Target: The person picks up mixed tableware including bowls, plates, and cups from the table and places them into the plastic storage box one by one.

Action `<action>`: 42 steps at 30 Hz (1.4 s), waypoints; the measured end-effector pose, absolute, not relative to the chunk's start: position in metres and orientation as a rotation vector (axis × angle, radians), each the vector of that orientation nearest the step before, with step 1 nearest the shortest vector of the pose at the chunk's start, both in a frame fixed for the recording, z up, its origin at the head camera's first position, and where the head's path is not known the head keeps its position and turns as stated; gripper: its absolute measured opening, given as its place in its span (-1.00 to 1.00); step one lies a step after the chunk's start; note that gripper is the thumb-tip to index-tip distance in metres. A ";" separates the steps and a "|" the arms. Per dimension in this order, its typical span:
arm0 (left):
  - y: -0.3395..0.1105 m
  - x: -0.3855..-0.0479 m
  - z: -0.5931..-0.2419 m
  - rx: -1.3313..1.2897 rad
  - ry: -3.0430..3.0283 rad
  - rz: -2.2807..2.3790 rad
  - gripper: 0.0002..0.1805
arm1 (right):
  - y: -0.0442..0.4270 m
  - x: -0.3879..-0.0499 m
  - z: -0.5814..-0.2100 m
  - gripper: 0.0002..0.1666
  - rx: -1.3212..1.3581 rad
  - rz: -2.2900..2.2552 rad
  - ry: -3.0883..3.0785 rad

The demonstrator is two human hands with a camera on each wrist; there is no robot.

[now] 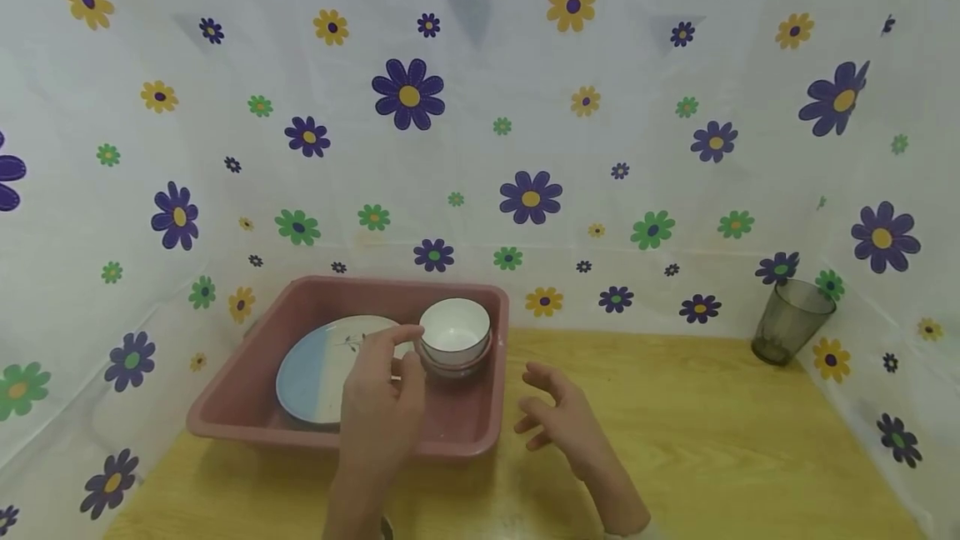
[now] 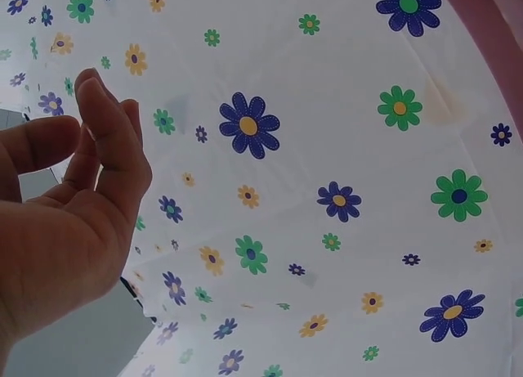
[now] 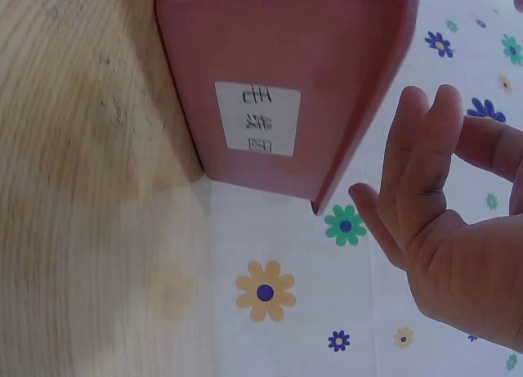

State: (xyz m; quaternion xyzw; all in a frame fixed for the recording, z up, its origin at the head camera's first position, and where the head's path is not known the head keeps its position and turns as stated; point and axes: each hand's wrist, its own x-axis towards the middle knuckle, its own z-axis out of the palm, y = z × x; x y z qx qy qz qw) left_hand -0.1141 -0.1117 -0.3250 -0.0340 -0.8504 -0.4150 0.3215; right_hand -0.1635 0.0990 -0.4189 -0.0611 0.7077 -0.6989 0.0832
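Observation:
In the head view my left hand (image 1: 382, 398) is over the pink plastic tub (image 1: 262, 432), its fingers loosely bent with nothing between them. Its index fingertip overlaps the edge of a white bowl (image 1: 457, 330); whether it touches cannot be told. That bowl sits on another bowl (image 1: 454, 370) in the tub's right end. Partly behind the hand lies a blue-and-white plate (image 1: 303, 373) with a leaf motif. My right hand (image 1: 562, 419) is just right of the tub, relaxed and holding nothing. The right wrist view shows this hand (image 3: 441, 205) beside the tub's labelled wall (image 3: 270, 50).
A dark see-through glass (image 1: 793, 323) stands at the back right corner of the wood-grain table (image 1: 697, 423). Flower-patterned white sheeting (image 1: 637, 132) closes off the back and both sides. A white label (image 3: 258, 118) with handwriting is on the tub's outside.

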 end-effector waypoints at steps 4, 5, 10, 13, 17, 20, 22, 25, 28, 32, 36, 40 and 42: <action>-0.111 -0.113 -0.321 -0.093 -2.245 -1.087 -0.73 | 0.106 -0.166 -0.416 -0.34 -0.166 -2.107 2.097; -0.111 -0.112 -0.321 -0.087 -2.251 -1.089 -0.73 | 0.108 -0.167 -0.415 -0.34 -0.168 -2.105 2.097; -0.112 -0.110 -0.319 -0.090 -2.267 -1.111 -0.73 | 0.118 -0.167 -0.415 -0.36 -0.154 -2.082 2.130; -0.113 -0.110 -0.320 -0.107 -2.247 -1.111 -0.73 | 0.126 -0.165 -0.416 -0.36 -0.137 -2.068 2.171; -0.114 -0.111 -0.320 -0.117 -2.224 -1.103 -0.74 | 0.140 -0.165 -0.418 -0.34 -0.107 -2.026 2.277; -0.114 -0.112 -0.320 -0.118 -2.228 -1.108 -0.74 | 0.154 -0.164 -0.419 -0.31 -0.091 -1.964 2.388; -0.114 -0.112 -0.320 -0.111 -2.236 -1.119 -0.75 | 0.165 -0.163 -0.420 -0.27 -0.080 -1.908 2.465; -0.114 -0.111 -0.321 -0.101 -2.246 -1.135 -0.75 | 0.182 -0.164 -0.421 -0.19 -0.050 -1.800 2.596; -0.114 -0.111 -0.322 -0.108 -2.251 -1.140 -0.74 | 0.201 -0.166 -0.420 -0.11 -0.014 -1.665 2.763; -0.113 -0.111 -0.322 -0.125 -2.254 -1.132 -0.75 | 0.229 -0.170 -0.413 -0.02 0.036 -1.427 3.007; -0.112 -0.111 -0.322 -0.131 -2.257 -1.117 -0.76 | 0.259 -0.176 -0.406 0.05 0.142 -1.255 3.142; -0.111 -0.111 -0.322 -0.132 -2.254 -1.104 -0.76 | 0.289 -0.186 -0.400 0.11 0.357 -1.204 3.203; -0.110 -0.112 -0.321 -0.138 -2.257 -1.102 -0.76 | 0.304 -0.190 -0.397 0.13 0.493 -1.237 3.204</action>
